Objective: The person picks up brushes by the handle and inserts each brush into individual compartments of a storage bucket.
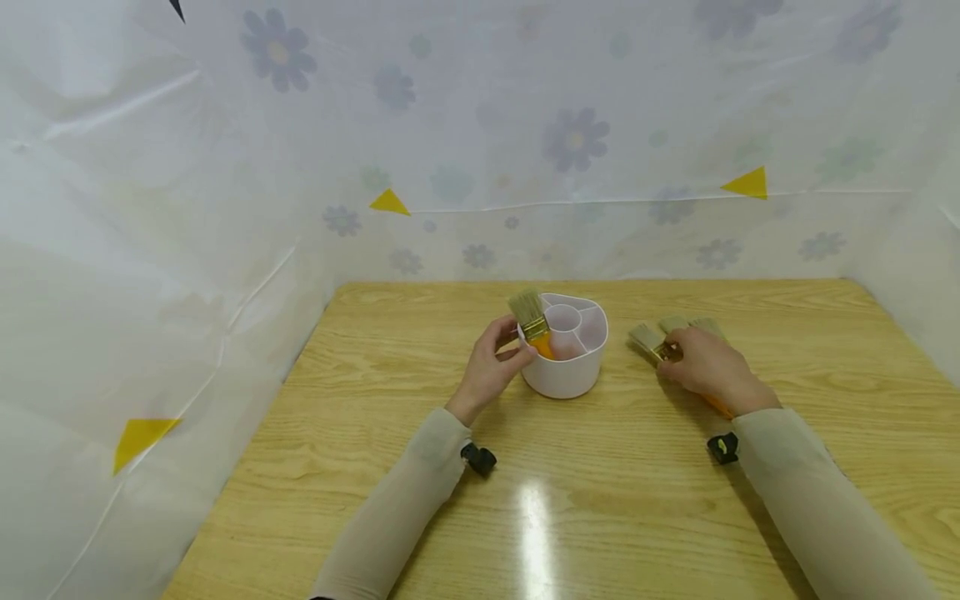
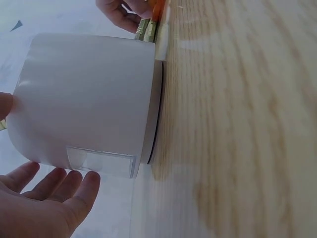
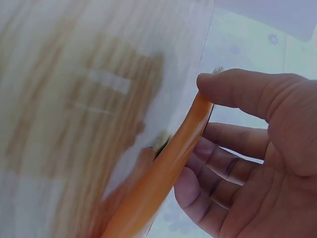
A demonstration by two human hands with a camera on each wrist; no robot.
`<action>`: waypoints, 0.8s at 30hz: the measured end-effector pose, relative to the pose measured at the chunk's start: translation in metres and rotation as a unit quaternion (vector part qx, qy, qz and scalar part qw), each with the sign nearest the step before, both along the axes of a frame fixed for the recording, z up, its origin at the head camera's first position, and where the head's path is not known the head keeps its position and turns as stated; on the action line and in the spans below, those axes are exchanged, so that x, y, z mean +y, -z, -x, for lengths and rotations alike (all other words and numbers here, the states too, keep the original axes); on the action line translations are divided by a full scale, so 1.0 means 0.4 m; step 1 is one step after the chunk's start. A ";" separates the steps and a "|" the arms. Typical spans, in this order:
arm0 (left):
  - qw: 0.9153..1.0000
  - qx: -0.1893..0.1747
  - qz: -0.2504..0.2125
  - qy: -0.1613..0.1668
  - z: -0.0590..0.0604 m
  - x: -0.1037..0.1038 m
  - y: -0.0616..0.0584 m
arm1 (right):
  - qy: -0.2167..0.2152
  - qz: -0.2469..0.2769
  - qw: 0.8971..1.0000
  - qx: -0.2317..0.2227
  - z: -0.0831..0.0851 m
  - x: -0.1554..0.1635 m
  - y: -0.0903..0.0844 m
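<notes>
Two long sleeves (image 1: 397, 508) fill the bottom of the head view, each with a small black wrist camera at the cuff, and they lead up to the hands on the wooden desk (image 1: 585, 517).

Left hand (image 1: 491, 367) sits left of centre in the frame, beside the white divided holder (image 1: 567, 367). Its fingers (image 1: 504, 332) are curled, and thumb and fingers pinch the brass ferrule of a paintbrush (image 1: 534, 325) that stands in the holder's left compartment, orange handle down, pale bristles up and tilted toward the upper left. In the left wrist view the holder's smooth outer wall (image 2: 84, 99) fills the left half of the picture, with the fingertips just below it at the lower left.

Right hand (image 1: 708, 367) lies right of centre, palm down, over a small bunch of brushes (image 1: 663, 333) lying flat on the desk, well apart from the holder. Their bristles fan out from under the fingers toward the upper left, and an orange handle end shows below the wrist. The right wrist view shows an orange handle (image 3: 168, 173) crossing the frame diagonally, with the thumb pressed on its upper end and the other fingers (image 3: 223, 163) loosely bent behind it, so the hand has a light grip on that brush

A flower-printed plastic sheet (image 1: 480, 125) hangs behind and beside the desk
</notes>
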State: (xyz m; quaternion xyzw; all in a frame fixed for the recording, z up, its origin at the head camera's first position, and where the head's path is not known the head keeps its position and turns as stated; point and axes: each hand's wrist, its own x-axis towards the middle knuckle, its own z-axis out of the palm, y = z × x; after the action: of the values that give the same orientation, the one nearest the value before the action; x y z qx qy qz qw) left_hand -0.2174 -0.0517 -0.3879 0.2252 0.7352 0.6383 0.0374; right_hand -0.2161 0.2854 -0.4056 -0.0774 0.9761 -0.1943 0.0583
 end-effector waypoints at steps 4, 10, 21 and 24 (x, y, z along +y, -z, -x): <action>1.000 0.000 -0.002 -0.007 -0.002 -0.001 -0.001 | 0.005 0.001 1.000 0.011 0.000 -0.002 -0.002; 1.000 -0.010 0.007 -0.005 0.000 -0.002 -0.002 | 0.011 0.004 1.000 0.018 -0.004 -0.003 -0.008; 1.000 -0.007 0.008 -0.008 -0.003 0.000 -0.004 | 0.027 0.011 0.999 0.024 -0.014 -0.005 -0.014; 1.000 -0.007 0.008 -0.010 -0.004 0.000 -0.004 | 0.028 0.012 0.999 0.030 -0.014 -0.004 -0.013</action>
State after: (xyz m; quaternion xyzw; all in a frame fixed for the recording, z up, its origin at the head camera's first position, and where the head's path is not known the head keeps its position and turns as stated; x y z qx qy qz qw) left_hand -0.2160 -0.0516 -0.3862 0.2134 0.7421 0.6342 0.0381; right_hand -0.2103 0.2839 -0.4003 -0.0566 0.9768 -0.2052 0.0223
